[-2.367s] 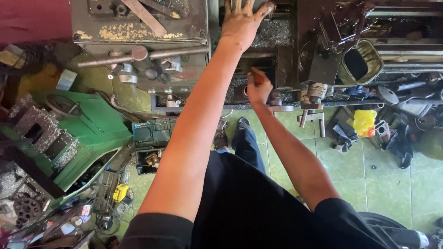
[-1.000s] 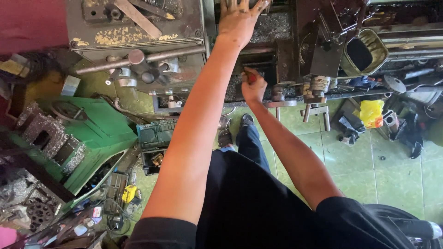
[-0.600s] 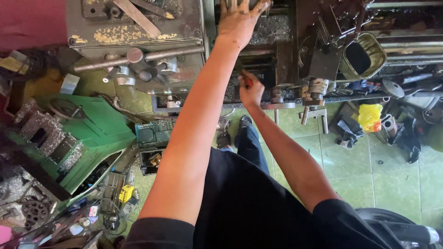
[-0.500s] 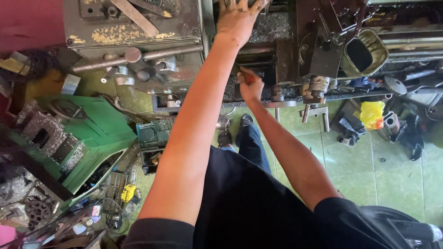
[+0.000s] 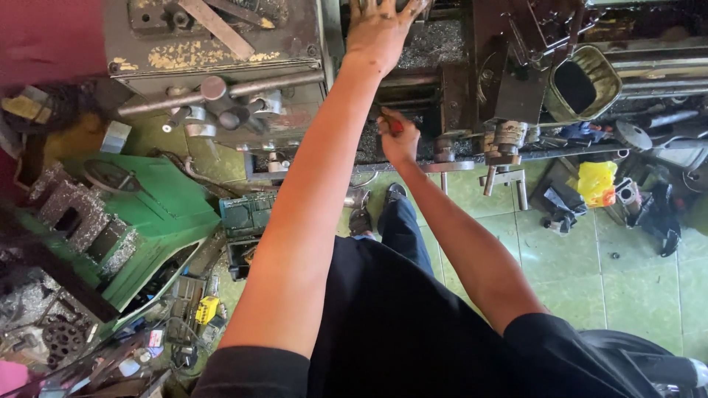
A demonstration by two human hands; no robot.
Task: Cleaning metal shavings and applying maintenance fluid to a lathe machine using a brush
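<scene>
Little moved since a moment ago: right hand (image 5: 399, 138) still at upper centre of the frame, shifted only slightly against the machine; left hand (image 5: 380, 29) still pressed at the top edge. Whole view nudged a touch, nothing else rearranged.

Right hand closed in a fist round a small red-handled tool (image 5: 393, 124), only a short red stretch showing out of the top of the grip. Long axis of that stretch slanting up and to the left in the frame, tip aimed toward the dark, chip-strewn bed of the lathe (image 5: 435, 51). Working end too small and hidden to make out. Tool sitting at the upper left of the fist, held between thumb and curled fingers, just above the knuckles.

Left hand spread flat, fingers apart, palm down on the lathe at top centre, gripping nothing visible; fingertips cut off by the frame edge.

Lever handles (image 5: 221, 92) at upper left, green casing (image 5: 147, 214) at left, yellow bag (image 5: 596, 183) at right on the tiled floor (image 5: 590, 273).
</scene>
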